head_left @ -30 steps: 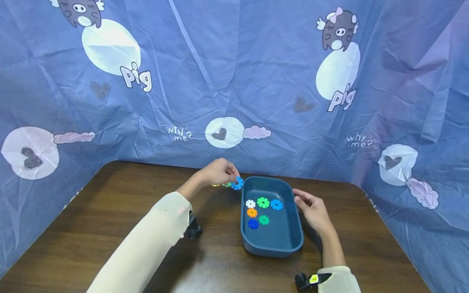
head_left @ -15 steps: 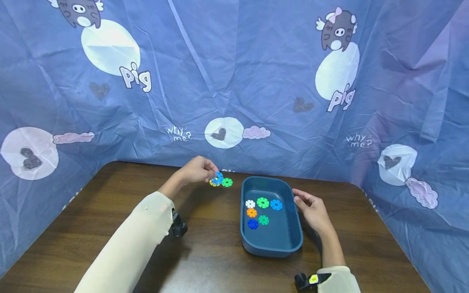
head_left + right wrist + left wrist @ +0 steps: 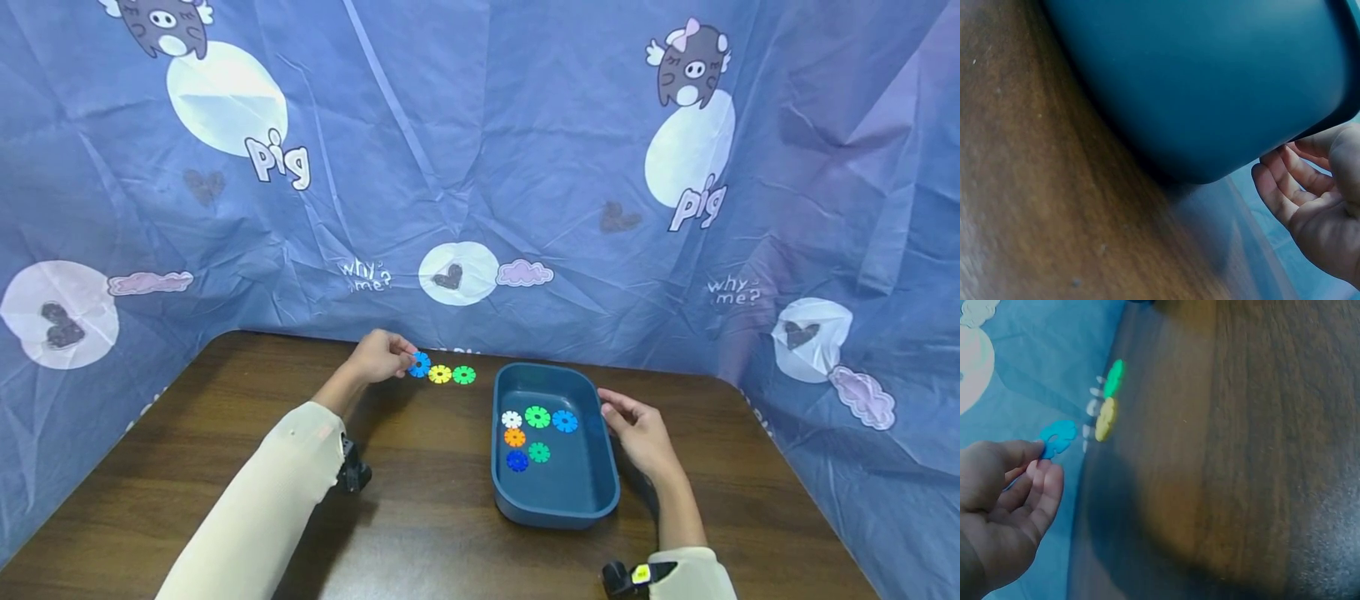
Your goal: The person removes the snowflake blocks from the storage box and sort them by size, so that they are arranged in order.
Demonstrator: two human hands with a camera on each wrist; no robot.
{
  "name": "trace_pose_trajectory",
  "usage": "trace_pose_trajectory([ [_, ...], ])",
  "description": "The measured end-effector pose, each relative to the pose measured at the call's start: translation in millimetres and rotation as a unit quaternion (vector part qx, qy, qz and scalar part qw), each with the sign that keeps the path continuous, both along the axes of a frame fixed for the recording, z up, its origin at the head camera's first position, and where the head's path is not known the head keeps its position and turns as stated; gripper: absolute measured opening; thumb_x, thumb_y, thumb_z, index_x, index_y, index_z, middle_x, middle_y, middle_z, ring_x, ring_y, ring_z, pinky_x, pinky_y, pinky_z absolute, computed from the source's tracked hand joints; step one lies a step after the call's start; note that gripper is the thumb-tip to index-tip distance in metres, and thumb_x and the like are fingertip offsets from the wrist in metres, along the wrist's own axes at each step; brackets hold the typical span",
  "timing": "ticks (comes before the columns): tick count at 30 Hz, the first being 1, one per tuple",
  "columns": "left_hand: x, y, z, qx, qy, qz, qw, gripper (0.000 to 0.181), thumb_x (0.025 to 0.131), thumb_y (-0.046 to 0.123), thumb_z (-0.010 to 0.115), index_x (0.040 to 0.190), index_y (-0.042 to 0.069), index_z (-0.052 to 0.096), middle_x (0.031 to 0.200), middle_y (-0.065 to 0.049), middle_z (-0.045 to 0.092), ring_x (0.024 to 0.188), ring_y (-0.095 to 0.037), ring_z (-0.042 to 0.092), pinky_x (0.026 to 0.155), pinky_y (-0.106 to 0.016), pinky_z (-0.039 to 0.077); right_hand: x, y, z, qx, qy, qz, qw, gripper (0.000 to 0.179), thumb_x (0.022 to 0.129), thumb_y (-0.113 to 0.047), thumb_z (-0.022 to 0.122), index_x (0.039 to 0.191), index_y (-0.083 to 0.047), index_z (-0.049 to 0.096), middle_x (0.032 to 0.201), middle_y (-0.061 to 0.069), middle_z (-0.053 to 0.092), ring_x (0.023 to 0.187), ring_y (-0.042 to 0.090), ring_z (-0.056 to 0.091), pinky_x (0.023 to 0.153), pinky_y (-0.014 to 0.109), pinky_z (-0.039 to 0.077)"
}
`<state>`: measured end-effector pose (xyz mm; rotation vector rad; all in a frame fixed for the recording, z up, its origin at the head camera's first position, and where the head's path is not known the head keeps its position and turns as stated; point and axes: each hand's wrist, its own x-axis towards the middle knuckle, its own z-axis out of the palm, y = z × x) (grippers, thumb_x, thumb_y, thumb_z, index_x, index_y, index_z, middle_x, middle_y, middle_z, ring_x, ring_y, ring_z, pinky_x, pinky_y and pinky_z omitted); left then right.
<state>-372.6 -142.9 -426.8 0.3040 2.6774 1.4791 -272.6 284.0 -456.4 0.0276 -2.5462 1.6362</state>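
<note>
Between thumb and fingertips, my left hand (image 3: 381,357) pinches a blue snowflake disc (image 3: 419,365), tilted above the table's far edge. Just right of it lie a yellow snowflake disc (image 3: 440,374) and a green one (image 3: 464,375), side by side; the left wrist view shows the held blue disc (image 3: 1059,438) apart from the yellow disc (image 3: 1106,419). My right hand (image 3: 640,433) rests its fingertips against the outer right wall of a dark blue bin (image 3: 557,513). In the right wrist view its fingers (image 3: 1272,190) touch the bin's side, loosely bent.
Inside the bin lie several more snowflake discs, among them a white one (image 3: 512,419), an orange one (image 3: 514,437) and a dark blue one (image 3: 517,461). A blue printed cloth (image 3: 465,208) hangs directly behind the wooden table (image 3: 420,533).
My left hand has moved left from beside the bin, carrying the blue disc past the green and yellow discs, which now show fully. The right hand and bin stay in place.
</note>
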Motion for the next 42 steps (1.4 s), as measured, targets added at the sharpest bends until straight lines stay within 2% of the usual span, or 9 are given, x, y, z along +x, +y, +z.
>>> trace_pose_trajectory([
  [3, 0.1, -2.0, -6.0, 0.031, -0.013, 0.036, 0.9988, 0.019, 0.095, 0.000, 0.065, 0.109, -0.012, 0.070, 0.093, -0.019, 0.074, 0.082, -0.033, 0.074, 0.076, -0.037, 0.062, 0.4, 0, -1.0, -0.002, -0.001, 0.000, 1.0000, 0.037, 0.107, -0.017, 0.057, 0.140, -0.001, 0.060, 0.130, 0.022, 0.065, 0.104, 0.013, 0.064, 0.089, 0.028, 0.058],
  [6, 0.2, -4.5, -12.5, 0.056, -0.021, 0.063, 0.9962, 0.019, 0.095, 0.000, 0.065, 0.109, -0.012, 0.070, 0.095, -0.020, 0.073, 0.077, -0.026, 0.074, 0.073, -0.032, 0.062, 0.1, 0, -1.4, -0.005, 0.001, 0.000, 1.0000, 0.037, 0.107, -0.017, 0.057, 0.140, 0.000, 0.060, 0.129, 0.022, 0.065, 0.103, 0.014, 0.064, 0.087, 0.026, 0.058],
  [9, -0.2, -6.2, -19.7, 0.075, -0.034, 0.077, 0.9937, 0.019, 0.095, -0.003, 0.065, 0.111, -0.012, 0.068, 0.096, -0.021, 0.073, 0.072, -0.019, 0.071, 0.070, -0.029, 0.062, -0.3, 0, -1.3, -0.006, 0.003, -0.003, 1.0000, 0.037, 0.107, -0.017, 0.057, 0.140, -0.001, 0.061, 0.129, 0.022, 0.065, 0.103, 0.015, 0.064, 0.087, 0.026, 0.058],
  [13, -2.0, -8.8, -28.5, 0.083, -0.050, 0.087, 0.9915, 0.022, 0.093, -0.007, 0.066, 0.115, -0.012, 0.066, 0.094, -0.021, 0.072, 0.071, -0.018, 0.070, 0.069, -0.031, 0.062, -0.4, 0, -0.9, 0.002, -0.002, -0.001, 1.0000, 0.038, 0.107, -0.020, 0.057, 0.141, -0.002, 0.060, 0.129, 0.021, 0.065, 0.105, 0.015, 0.064, 0.088, 0.027, 0.058],
  [18, -5.5, -10.4, -34.2, 0.083, -0.055, 0.096, 0.9904, 0.022, 0.093, -0.009, 0.066, 0.114, -0.013, 0.066, 0.094, -0.021, 0.073, 0.072, -0.018, 0.071, 0.069, -0.031, 0.062, -0.4, 1, -0.2, -0.002, 0.002, 0.013, 0.9999, 0.038, 0.107, -0.018, 0.056, 0.141, -0.001, 0.059, 0.132, 0.021, 0.065, 0.105, 0.012, 0.064, 0.087, 0.025, 0.057],
  [28, -8.0, -5.1, -35.5, 0.084, -0.050, 0.099, 0.9903, 0.019, 0.091, -0.011, 0.066, 0.109, -0.014, 0.068, 0.093, -0.024, 0.074, 0.070, -0.018, 0.072, 0.067, -0.030, 0.062, 0.2, 2, 0.4, -0.003, 0.001, 0.013, 0.9999, 0.037, 0.107, -0.016, 0.056, 0.141, 0.000, 0.060, 0.133, 0.022, 0.064, 0.106, 0.011, 0.064, 0.088, 0.026, 0.057],
  [37, -13.0, -0.8, -34.3, 0.035, -0.046, 0.096, 0.9937, 0.016, 0.093, -0.008, 0.066, 0.107, -0.010, 0.072, 0.096, -0.021, 0.075, 0.071, -0.017, 0.072, 0.069, -0.030, 0.062, 0.2, 2, 2.4, 0.004, -0.005, 0.006, 1.0000, 0.039, 0.107, -0.019, 0.056, 0.141, -0.001, 0.059, 0.133, 0.021, 0.064, 0.111, 0.020, 0.064, 0.091, 0.032, 0.058],
  [42, -11.6, -0.6, -33.8, 0.025, -0.038, 0.094, 0.9945, 0.017, 0.093, -0.006, 0.066, 0.108, -0.009, 0.072, 0.095, -0.020, 0.075, 0.070, -0.015, 0.071, 0.068, -0.030, 0.062, 0.2, 2, 2.5, 0.004, -0.008, 0.005, 0.9999, 0.038, 0.107, -0.019, 0.056, 0.141, -0.002, 0.060, 0.133, 0.021, 0.064, 0.110, 0.019, 0.064, 0.091, 0.031, 0.058],
])
